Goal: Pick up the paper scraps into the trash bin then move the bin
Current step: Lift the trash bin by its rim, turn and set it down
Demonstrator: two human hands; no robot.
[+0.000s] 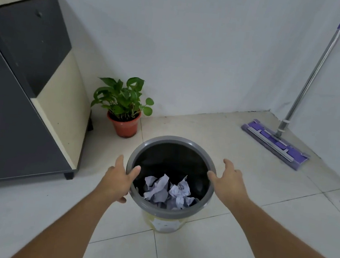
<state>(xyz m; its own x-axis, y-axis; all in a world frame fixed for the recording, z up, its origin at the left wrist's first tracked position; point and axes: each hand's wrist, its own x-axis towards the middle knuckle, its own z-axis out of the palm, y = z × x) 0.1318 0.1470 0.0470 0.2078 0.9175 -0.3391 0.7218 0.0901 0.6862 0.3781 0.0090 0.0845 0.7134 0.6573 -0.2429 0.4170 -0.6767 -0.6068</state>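
Observation:
A round trash bin (174, 141) with a grey rim, black liner and pale body stands on the tiled floor in the middle of the view. Several crumpled white paper scraps (167, 191) lie inside it at the bottom. My left hand (117, 179) grips the bin's left rim, thumb over the inside edge and fingers down the outer wall. My right hand (229, 180) rests against the right rim, thumb at the edge, fingers spread along the outside.
A potted green plant (125, 107) in a terracotta pot stands just behind the bin to the left. A dark and beige cabinet (28, 93) fills the left side. A purple flat mop (276, 143) leans in the right corner against the white wall.

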